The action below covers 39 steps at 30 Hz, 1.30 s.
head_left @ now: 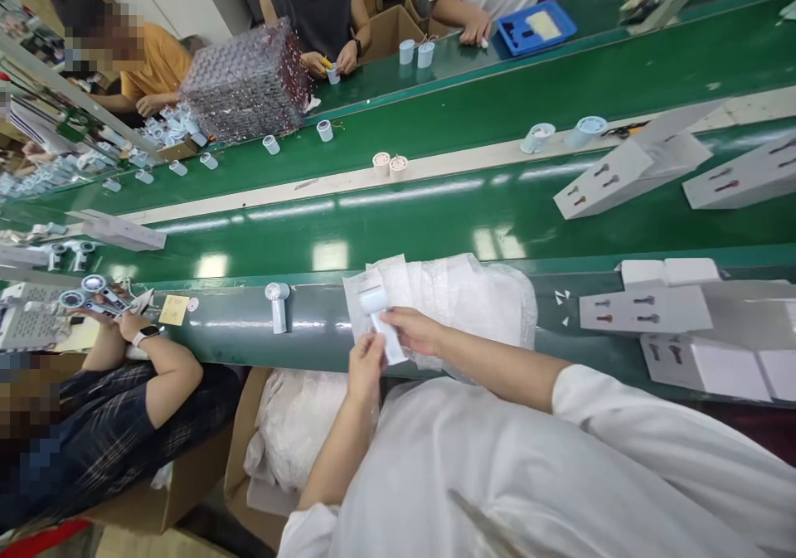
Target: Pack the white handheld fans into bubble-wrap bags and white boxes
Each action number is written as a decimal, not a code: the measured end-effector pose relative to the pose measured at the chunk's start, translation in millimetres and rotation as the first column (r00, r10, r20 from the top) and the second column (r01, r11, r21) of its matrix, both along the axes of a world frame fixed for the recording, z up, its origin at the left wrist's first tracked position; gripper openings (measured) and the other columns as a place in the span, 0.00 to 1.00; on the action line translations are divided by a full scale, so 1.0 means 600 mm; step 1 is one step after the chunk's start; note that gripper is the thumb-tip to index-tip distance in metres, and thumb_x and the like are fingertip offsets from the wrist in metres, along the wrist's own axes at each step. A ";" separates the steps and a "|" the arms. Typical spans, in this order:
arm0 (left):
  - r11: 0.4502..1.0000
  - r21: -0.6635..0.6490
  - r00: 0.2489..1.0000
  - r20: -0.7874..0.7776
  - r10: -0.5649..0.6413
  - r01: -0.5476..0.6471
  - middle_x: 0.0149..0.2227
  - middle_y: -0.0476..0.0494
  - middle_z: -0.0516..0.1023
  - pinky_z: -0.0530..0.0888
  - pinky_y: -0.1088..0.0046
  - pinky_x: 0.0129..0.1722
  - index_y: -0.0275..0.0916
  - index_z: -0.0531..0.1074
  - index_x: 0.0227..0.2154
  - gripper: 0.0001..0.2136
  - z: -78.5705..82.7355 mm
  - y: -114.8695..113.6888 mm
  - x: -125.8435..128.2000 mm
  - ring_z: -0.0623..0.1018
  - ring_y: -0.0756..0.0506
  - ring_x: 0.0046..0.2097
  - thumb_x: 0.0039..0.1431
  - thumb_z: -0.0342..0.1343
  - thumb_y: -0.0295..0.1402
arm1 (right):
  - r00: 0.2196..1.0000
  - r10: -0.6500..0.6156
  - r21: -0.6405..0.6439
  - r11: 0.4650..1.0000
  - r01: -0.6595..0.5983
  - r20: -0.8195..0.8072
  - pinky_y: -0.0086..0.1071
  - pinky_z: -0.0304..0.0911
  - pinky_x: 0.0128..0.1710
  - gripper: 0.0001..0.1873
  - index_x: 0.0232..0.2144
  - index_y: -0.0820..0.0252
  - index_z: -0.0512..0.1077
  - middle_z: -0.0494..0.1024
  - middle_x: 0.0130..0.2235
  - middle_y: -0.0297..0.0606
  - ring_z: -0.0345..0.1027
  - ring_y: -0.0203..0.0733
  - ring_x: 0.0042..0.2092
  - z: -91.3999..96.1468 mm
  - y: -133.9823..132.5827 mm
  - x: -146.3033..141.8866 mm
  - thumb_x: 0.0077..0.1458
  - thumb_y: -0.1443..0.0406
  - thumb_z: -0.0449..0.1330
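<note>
A pale blue handheld fan [373,297] is held between my two hands over the near edge of the work surface. My left hand [366,361] pinches its handle from the left side. From the right, the fingers of my right hand [411,328] close on the handle just below the head. Under and beside the fan lies a spread stack of clear bubble bags [476,297], partly covered by my right forearm. Another handheld fan [278,305] lies apart to the left on the same surface.
White printed boxes [643,309] stand at the right. A carton [240,450] of plastic bags sits below the edge. A co-worker's hands [118,322] hold fans at left; other people work across the green belt [435,210]. Fan parts [390,165] line the divider.
</note>
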<state>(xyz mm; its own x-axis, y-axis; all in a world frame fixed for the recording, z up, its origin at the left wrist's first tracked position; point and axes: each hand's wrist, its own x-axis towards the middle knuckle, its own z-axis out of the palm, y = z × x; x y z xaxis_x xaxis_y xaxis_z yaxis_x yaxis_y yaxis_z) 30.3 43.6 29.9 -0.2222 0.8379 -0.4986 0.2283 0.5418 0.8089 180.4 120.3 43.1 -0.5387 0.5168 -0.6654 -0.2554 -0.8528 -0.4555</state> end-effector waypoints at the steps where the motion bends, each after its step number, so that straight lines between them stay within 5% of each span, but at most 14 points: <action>1: 0.995 0.072 0.998 0.016 -0.067 0.066 0.30 0.43 0.75 0.72 0.69 0.31 0.35 0.70 0.42 0.21 -0.006 -0.009 0.006 0.75 0.47 0.31 0.59 0.47 0.48 | 0.999 -0.036 0.027 0.999 0.035 0.021 0.35 0.71 0.38 0.12 0.34 0.61 0.68 0.76 0.33 0.39 0.72 0.38 0.34 0.001 0.001 0.004 0.53 0.59 0.63; 3: 0.957 0.186 0.972 -0.114 -0.204 0.222 0.40 0.39 0.76 0.73 0.63 0.42 0.38 0.70 0.45 0.16 -0.022 -0.015 -0.007 0.76 0.44 0.41 0.57 0.54 0.42 | 0.993 -0.085 0.066 0.995 0.080 0.081 0.33 0.72 0.36 0.11 0.34 0.60 0.67 0.74 0.30 0.35 0.70 0.35 0.31 0.004 0.001 0.028 0.52 0.62 0.65; 6: 0.899 0.114 0.848 -0.400 -0.349 0.424 0.49 0.38 0.74 0.67 0.56 0.54 0.40 0.74 0.38 0.12 -0.052 0.000 -0.055 0.71 0.40 0.52 0.49 0.61 0.29 | 0.995 0.014 0.058 0.998 -0.020 0.099 0.31 0.72 0.35 0.13 0.34 0.60 0.69 0.71 0.27 0.31 0.68 0.33 0.29 0.013 -0.003 0.080 0.48 0.63 0.68; 10: 0.897 0.041 0.821 -0.422 -0.385 0.441 0.38 0.40 0.78 0.69 0.59 0.51 0.38 0.76 0.29 0.06 -0.070 0.023 -0.074 0.74 0.43 0.45 0.52 0.54 0.24 | 0.976 0.219 -0.061 0.974 -0.219 -0.001 0.33 0.72 0.31 0.21 0.37 0.62 0.69 0.74 0.31 0.36 0.71 0.38 0.32 0.028 -0.024 0.117 0.40 0.63 0.71; 13: 0.900 0.069 0.843 -0.386 -0.374 0.430 0.35 0.42 0.79 0.72 0.65 0.46 0.38 0.76 0.30 0.07 -0.050 0.023 -0.052 0.76 0.45 0.40 0.55 0.52 0.26 | 0.951 0.305 -0.155 0.938 -0.309 -0.052 0.34 0.73 0.29 0.32 0.43 0.61 0.66 0.75 0.35 0.38 0.73 0.41 0.34 0.030 -0.042 0.105 0.35 0.65 0.73; 16: 0.906 0.146 0.905 -0.223 -0.362 0.398 0.34 0.44 0.80 0.73 0.70 0.41 0.38 0.77 0.31 0.08 -0.013 0.016 -0.030 0.77 0.47 0.38 0.54 0.52 0.27 | 0.943 0.323 -0.113 0.937 -0.331 -0.085 0.32 0.73 0.28 0.37 0.47 0.57 0.64 0.75 0.36 0.35 0.73 0.40 0.34 0.031 -0.045 0.087 0.33 0.66 0.73; 19: 0.959 0.199 0.979 -0.070 -0.192 0.202 0.31 0.45 0.79 0.73 0.71 0.39 0.37 0.77 0.31 0.08 0.027 0.011 -0.016 0.77 0.47 0.35 0.54 0.53 0.32 | 0.928 0.368 -0.042 0.928 -0.371 -0.065 0.30 0.72 0.26 0.29 0.43 0.59 0.66 0.75 0.34 0.35 0.72 0.38 0.32 0.036 -0.038 0.087 0.37 0.65 0.71; 21: 0.955 0.268 0.986 -0.132 -0.098 0.131 0.30 0.45 0.78 0.73 0.70 0.38 0.37 0.75 0.32 0.08 0.052 0.006 -0.008 0.76 0.47 0.34 0.56 0.53 0.35 | 0.932 0.362 -0.037 0.932 -0.361 0.024 0.28 0.70 0.24 0.22 0.38 0.60 0.66 0.74 0.31 0.34 0.71 0.37 0.29 0.042 -0.034 0.097 0.40 0.65 0.69; 23: 0.893 0.401 0.960 -0.261 -0.104 0.206 0.31 0.44 0.77 0.72 0.69 0.40 0.38 0.74 0.32 0.08 0.073 -0.001 0.001 0.76 0.47 0.36 0.59 0.51 0.35 | 0.944 0.321 -0.051 0.947 -0.318 0.073 0.29 0.70 0.22 0.18 0.35 0.60 0.65 0.74 0.29 0.35 0.70 0.38 0.28 0.051 -0.037 0.111 0.42 0.66 0.67; 27: 0.651 0.589 0.848 -0.503 -0.169 0.479 0.33 0.42 0.76 0.73 0.70 0.40 0.38 0.71 0.35 0.08 0.095 -0.026 0.027 0.75 0.47 0.37 0.61 0.47 0.27 | 0.985 0.170 -0.109 0.980 -0.165 0.040 0.31 0.70 0.21 0.18 0.34 0.59 0.62 0.75 0.30 0.38 0.73 0.43 0.30 0.068 -0.053 0.129 0.43 0.65 0.66; 30: 0.505 0.610 0.771 -0.604 -0.203 0.611 0.33 0.41 0.75 0.73 0.70 0.39 0.37 0.70 0.38 0.08 0.098 -0.036 0.059 0.74 0.47 0.36 0.60 0.47 0.24 | 0.989 0.087 -0.116 0.990 -0.074 0.115 0.32 0.70 0.21 0.19 0.38 0.58 0.61 0.75 0.30 0.36 0.73 0.43 0.29 0.076 -0.068 0.127 0.45 0.68 0.64; 33: 0.437 0.573 0.706 -0.661 -0.255 0.694 0.33 0.39 0.75 0.73 0.67 0.39 0.36 0.70 0.38 0.08 0.103 -0.030 0.091 0.74 0.45 0.37 0.60 0.47 0.24 | 0.990 0.089 -0.157 0.985 -0.072 0.106 0.31 0.69 0.23 0.18 0.39 0.58 0.61 0.74 0.28 0.33 0.72 0.40 0.26 0.080 -0.079 0.120 0.46 0.71 0.62; 36: 0.490 0.528 0.710 -0.618 -0.337 0.693 0.34 0.39 0.76 0.73 0.67 0.40 0.36 0.71 0.38 0.08 0.119 -0.022 0.106 0.74 0.45 0.38 0.61 0.47 0.26 | 1.000 0.021 -0.250 0.968 -0.017 0.013 0.30 0.70 0.28 0.09 0.34 0.60 0.62 0.72 0.25 0.33 0.71 0.37 0.26 0.085 -0.081 0.131 0.49 0.71 0.59; 39: 0.676 0.470 0.813 -0.449 -0.371 0.568 0.34 0.42 0.76 0.72 0.71 0.38 0.36 0.71 0.40 0.08 0.148 -0.019 0.104 0.74 0.48 0.35 0.61 0.49 0.29 | 0.988 0.023 -0.166 0.986 0.003 0.151 0.29 0.69 0.27 0.05 0.29 0.60 0.62 0.71 0.23 0.31 0.68 0.35 0.25 0.106 -0.080 0.165 0.51 0.71 0.57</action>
